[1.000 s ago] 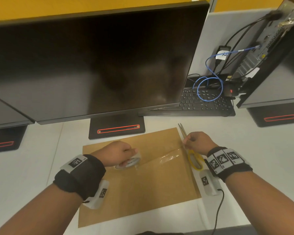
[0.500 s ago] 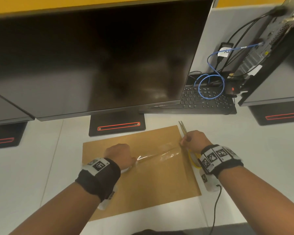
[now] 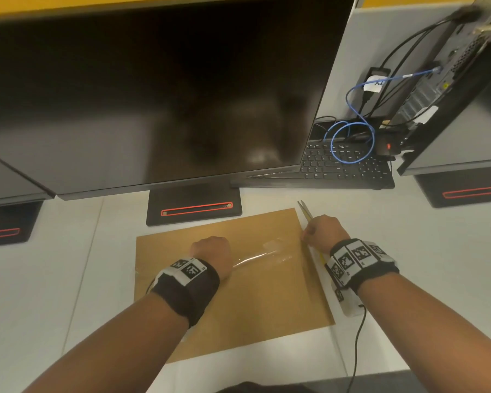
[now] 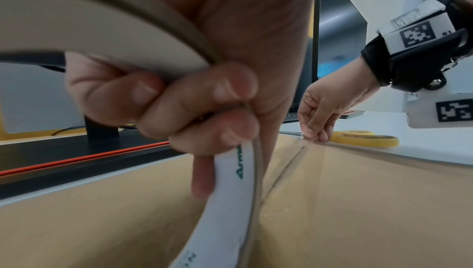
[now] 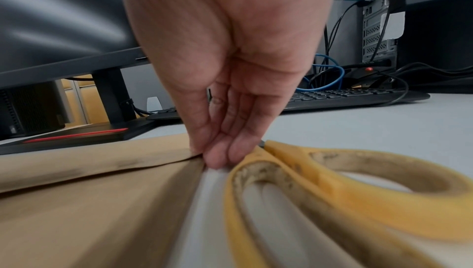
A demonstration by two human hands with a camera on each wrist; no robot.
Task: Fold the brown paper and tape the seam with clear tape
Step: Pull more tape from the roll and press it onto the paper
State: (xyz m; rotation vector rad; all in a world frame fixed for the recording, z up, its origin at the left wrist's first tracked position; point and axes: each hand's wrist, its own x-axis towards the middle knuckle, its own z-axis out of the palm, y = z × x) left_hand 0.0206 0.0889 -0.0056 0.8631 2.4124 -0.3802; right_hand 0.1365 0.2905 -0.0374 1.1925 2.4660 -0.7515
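The folded brown paper [image 3: 253,302] lies flat on the white desk [image 3: 423,265]. My left hand [image 3: 210,249] grips the clear tape roll [image 4: 230,211], fingers curled round its ring, above the paper's left half. In the head view the hand hides the roll. A shiny strip of tape [image 3: 262,255] runs from it along the seam [image 4: 286,173] to my right hand [image 3: 321,229]. The right hand's straight fingertips [image 5: 220,157] press the tape's end down at the paper's right edge. Yellow-handled scissors [image 5: 358,171] lie beside that hand, blades [image 3: 303,211] pointing away.
A large dark monitor [image 3: 153,95] overhangs the far desk, its black base [image 3: 194,207] just beyond the paper. A black keyboard [image 3: 346,168], blue cable [image 3: 352,143] and computer tower [image 3: 451,80] stand at the back right. A wrist cable [image 3: 357,336] trails over the near edge.
My left hand has moved left and toward me with the roll, drawing the tape strip longer along the seam. The right hand has stayed at the paper's right edge.
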